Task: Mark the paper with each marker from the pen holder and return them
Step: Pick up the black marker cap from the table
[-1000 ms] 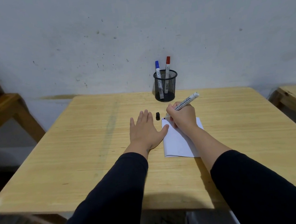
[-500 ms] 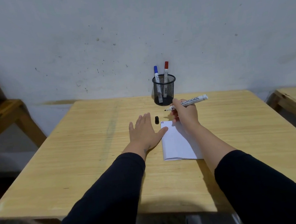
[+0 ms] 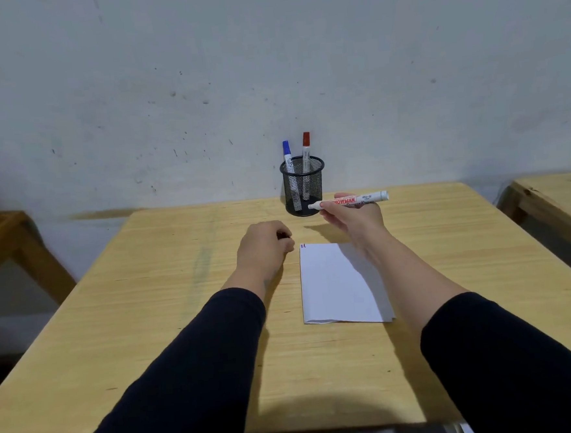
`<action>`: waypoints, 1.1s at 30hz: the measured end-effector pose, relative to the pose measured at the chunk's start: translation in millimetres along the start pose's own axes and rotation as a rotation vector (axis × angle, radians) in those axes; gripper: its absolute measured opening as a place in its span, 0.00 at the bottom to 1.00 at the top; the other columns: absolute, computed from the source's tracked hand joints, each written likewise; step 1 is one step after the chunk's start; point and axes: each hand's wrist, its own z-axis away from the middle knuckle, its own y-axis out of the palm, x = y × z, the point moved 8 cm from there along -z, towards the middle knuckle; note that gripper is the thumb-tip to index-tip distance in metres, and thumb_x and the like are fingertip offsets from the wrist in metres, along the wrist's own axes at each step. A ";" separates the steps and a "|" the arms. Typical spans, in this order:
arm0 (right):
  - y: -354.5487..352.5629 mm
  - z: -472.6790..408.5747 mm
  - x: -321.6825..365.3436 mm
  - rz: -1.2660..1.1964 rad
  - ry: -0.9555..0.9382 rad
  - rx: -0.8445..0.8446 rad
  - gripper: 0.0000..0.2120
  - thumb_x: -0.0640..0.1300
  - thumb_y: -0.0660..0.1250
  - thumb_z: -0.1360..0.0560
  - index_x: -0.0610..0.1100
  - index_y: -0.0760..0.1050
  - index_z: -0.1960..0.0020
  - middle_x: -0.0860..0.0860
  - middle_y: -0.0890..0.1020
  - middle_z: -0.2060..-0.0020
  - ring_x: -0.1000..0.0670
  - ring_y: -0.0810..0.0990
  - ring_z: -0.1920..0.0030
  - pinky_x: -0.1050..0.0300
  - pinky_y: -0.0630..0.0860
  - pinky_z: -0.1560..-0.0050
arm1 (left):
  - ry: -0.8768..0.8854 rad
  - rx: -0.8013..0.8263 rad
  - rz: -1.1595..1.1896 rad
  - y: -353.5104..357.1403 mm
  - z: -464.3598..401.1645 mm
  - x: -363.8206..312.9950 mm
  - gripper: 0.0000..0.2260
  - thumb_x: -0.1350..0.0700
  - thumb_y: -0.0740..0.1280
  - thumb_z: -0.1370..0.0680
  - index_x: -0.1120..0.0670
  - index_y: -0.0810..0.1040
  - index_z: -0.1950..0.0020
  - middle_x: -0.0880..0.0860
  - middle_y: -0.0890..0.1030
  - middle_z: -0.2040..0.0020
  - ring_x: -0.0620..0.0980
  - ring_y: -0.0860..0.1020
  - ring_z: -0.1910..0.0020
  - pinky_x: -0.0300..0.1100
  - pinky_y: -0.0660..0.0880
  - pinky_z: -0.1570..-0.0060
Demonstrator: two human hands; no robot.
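My right hand point(image 3: 355, 220) holds the uncapped marker point(image 3: 350, 200) level above the table point(image 3: 181, 291), its tip before the mesh pen holder point(image 3: 303, 186) at 12 o'clock, the paper point(image 3: 339, 283) below, my left hand point(image 3: 266, 244) curled around a small dark thing at 9 o'clock.

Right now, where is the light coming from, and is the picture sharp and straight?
Head view: light seems to come from above and behind, since a soft shadow falls on the table's near edge and the right hand shades the table under it; no glare; paper and pen holder are sharp; the wide lens bows the table's sides outward.
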 end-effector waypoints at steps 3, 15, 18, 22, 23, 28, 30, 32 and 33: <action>5.6 -2.5 9.5 -0.077 -0.001 0.030 0.10 0.29 0.71 0.29 0.39 0.74 0.53 0.43 0.81 0.58 0.46 0.82 0.58 0.60 0.81 0.50 | -0.143 -0.115 0.486 -17.5 -3.5 -0.6 0.05 0.64 0.71 0.27 0.59 0.83 0.52 0.51 0.80 0.62 0.47 0.77 0.65 0.27 0.74 0.71; 54.8 20.6 72.9 0.001 -0.111 0.232 0.07 0.32 0.69 0.27 0.31 0.77 0.50 0.40 0.84 0.57 0.49 0.85 0.58 0.58 0.80 0.45 | -0.044 -0.166 0.875 -65.0 -10.9 -38.9 0.06 0.63 0.69 0.25 0.58 0.82 0.49 0.50 0.82 0.60 0.45 0.81 0.60 0.33 0.78 0.62; 57.0 27.5 75.9 0.005 -0.110 0.244 0.14 0.33 0.69 0.27 0.29 0.75 0.43 0.39 0.83 0.53 0.47 0.85 0.56 0.57 0.80 0.44 | -0.019 -0.131 0.895 -65.9 -5.7 -48.4 0.06 0.63 0.69 0.25 0.58 0.82 0.49 0.50 0.82 0.59 0.45 0.81 0.60 0.31 0.77 0.64; 54.6 32.4 74.6 0.025 -0.102 0.246 0.12 0.32 0.69 0.27 0.29 0.76 0.45 0.39 0.83 0.54 0.47 0.84 0.55 0.54 0.79 0.41 | 0.007 -0.106 0.869 -65.0 -0.5 -56.1 0.04 0.63 0.70 0.25 0.56 0.82 0.53 0.51 0.83 0.60 0.46 0.81 0.61 0.30 0.77 0.65; 53.6 32.9 73.4 0.034 -0.097 0.248 0.12 0.32 0.69 0.27 0.28 0.76 0.46 0.39 0.83 0.54 0.46 0.84 0.55 0.53 0.79 0.41 | 0.009 -0.104 0.853 -64.1 0.0 -56.6 0.04 0.63 0.70 0.25 0.56 0.82 0.53 0.52 0.82 0.60 0.46 0.81 0.62 0.30 0.77 0.66; 51.6 32.3 66.1 0.008 -0.072 0.231 0.13 0.31 0.68 0.27 0.26 0.75 0.44 0.37 0.82 0.53 0.46 0.83 0.57 0.58 0.81 0.46 | -0.014 -0.128 0.789 -57.5 -1.2 -54.6 0.05 0.63 0.70 0.25 0.58 0.82 0.51 0.52 0.82 0.63 0.44 0.80 0.65 0.34 0.79 0.60; 51.8 31.1 63.1 0.014 -0.058 0.218 0.13 0.30 0.68 0.27 0.25 0.75 0.44 0.37 0.81 0.53 0.46 0.82 0.58 0.59 0.81 0.49 | -0.027 -0.133 0.782 -53.5 -0.8 -51.7 0.06 0.63 0.70 0.25 0.61 0.82 0.49 0.52 0.81 0.64 0.44 0.78 0.66 0.34 0.79 0.59; 52.2 30.0 60.1 0.026 -0.042 0.201 0.13 0.31 0.68 0.27 0.25 0.75 0.44 0.37 0.81 0.54 0.46 0.82 0.58 0.60 0.82 0.51 | -0.041 -0.155 0.779 -51.5 0.0 -48.2 0.06 0.63 0.69 0.25 0.60 0.82 0.49 0.52 0.81 0.64 0.44 0.78 0.67 0.35 0.79 0.59; 53.0 29.7 58.5 0.031 -0.034 0.192 0.13 0.31 0.68 0.27 0.25 0.75 0.45 0.38 0.82 0.56 0.46 0.82 0.58 0.61 0.82 0.52 | -0.045 -0.171 0.774 -51.2 0.4 -46.8 0.05 0.63 0.69 0.25 0.59 0.82 0.50 0.52 0.81 0.64 0.45 0.78 0.67 0.36 0.80 0.58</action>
